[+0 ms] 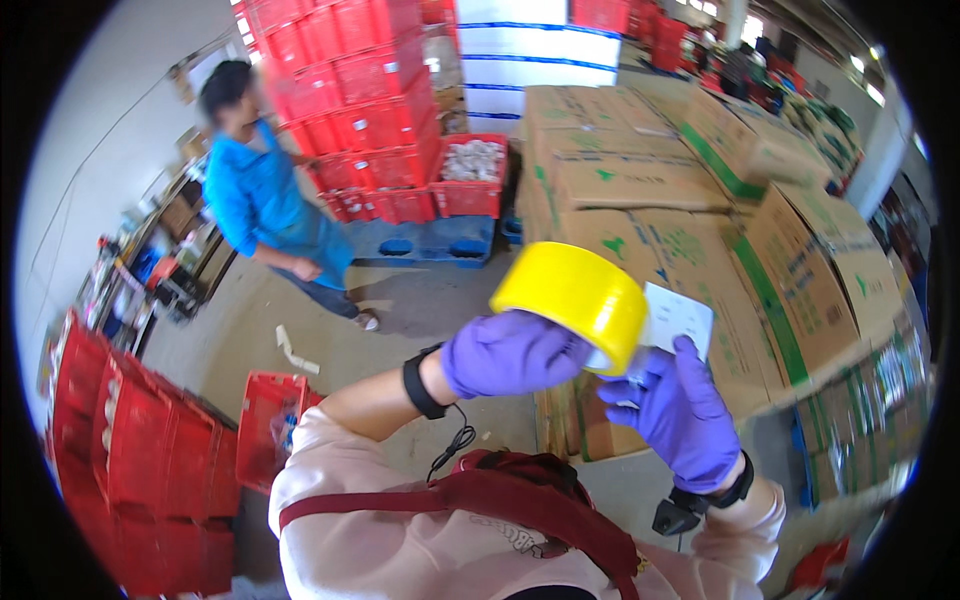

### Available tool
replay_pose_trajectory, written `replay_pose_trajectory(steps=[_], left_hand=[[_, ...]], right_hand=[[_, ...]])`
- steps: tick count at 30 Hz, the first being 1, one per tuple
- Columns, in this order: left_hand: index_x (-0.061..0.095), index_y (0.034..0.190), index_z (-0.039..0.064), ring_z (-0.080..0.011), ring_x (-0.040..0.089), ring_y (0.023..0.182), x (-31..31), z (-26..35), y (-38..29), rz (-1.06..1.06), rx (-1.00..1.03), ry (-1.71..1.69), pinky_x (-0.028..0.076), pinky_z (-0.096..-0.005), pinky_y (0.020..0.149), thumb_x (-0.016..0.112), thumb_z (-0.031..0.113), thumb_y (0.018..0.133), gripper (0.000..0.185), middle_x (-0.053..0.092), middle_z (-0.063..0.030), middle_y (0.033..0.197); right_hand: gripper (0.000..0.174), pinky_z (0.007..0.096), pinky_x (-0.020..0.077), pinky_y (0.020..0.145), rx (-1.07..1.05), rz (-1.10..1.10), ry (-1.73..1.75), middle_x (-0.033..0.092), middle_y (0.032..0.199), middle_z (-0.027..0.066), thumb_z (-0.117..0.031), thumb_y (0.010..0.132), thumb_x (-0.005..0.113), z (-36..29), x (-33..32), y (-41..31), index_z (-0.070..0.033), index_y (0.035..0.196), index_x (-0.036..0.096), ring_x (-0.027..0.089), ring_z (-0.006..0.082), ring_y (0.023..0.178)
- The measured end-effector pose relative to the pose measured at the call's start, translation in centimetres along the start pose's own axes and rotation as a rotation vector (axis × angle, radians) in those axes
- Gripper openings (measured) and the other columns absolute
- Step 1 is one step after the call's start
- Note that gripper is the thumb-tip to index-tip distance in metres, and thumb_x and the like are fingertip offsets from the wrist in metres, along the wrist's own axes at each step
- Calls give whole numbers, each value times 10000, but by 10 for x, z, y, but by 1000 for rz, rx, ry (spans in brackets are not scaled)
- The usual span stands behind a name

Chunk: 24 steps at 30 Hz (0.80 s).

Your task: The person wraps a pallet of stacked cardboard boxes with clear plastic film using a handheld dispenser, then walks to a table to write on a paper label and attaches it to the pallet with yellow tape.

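Observation:
A wide roll of yellow packing tape (pixel 574 292) is held up before my chest. My left hand (pixel 510 356), in a purple glove, grips the roll with its fingers inside the core. Close to the roll's right edge, my right hand (pixel 679 420), also gloved in purple, pinches a white paper label (pixel 679 315) that bears small print. Its thumb lies over the label's lower part. Whether the right fingers also touch a tape end is too blurred to tell. Behind both hands stand stacked cardboard cartons (pixel 637 176), some sealed with green tape.
A person in a blue smock (pixel 259 187) stands ahead to the left, beside stacked red crates (pixel 360 97) on a blue pallet (pixel 420 240). More red crates (pixel 165 457) stand at my left, with a low red crate (pixel 259 431) nearby. Strapped bundles (pixel 862 427) lie at the right.

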<state>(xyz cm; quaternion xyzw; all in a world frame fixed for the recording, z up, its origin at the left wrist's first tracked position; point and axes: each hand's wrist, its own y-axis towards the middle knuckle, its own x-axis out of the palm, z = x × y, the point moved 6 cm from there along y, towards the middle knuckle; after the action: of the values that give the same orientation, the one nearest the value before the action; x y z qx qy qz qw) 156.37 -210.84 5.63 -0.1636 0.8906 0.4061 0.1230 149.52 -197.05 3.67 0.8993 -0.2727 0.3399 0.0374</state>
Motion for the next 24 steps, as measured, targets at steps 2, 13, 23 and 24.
replay_pose_trajectory(steps=[2,13,23,24], left_hand=[[575,978,119,-117,614,764,3,1,1,5,37,-85,499,-263,692,579,171,772,212,633,-12,938],[618,1075,218,-162,630,925,9,2,-15,-85,14,-28,491,-335,817,602,169,764,316,637,12,1084],[644,1081,205,-164,638,919,15,5,4,-84,-24,-223,502,-309,804,642,165,752,331,646,1,1072],[649,1078,197,-169,638,919,17,5,6,-99,-50,-262,503,-311,805,643,168,753,327,646,-3,1069]], right_hand=[[477,381,498,837,12,63,-1,636,1068,136,-472,933,461,0,-2,2,-75,1186,534,638,259,944],[507,382,507,829,241,21,99,648,935,94,-489,940,435,22,0,-2,-41,1143,557,640,202,847],[481,317,510,724,-13,108,182,652,843,54,-517,922,463,7,-15,-4,-69,962,633,619,155,728],[455,317,513,717,-56,129,198,652,844,54,-497,923,476,4,-18,-5,-72,961,633,620,153,730]])
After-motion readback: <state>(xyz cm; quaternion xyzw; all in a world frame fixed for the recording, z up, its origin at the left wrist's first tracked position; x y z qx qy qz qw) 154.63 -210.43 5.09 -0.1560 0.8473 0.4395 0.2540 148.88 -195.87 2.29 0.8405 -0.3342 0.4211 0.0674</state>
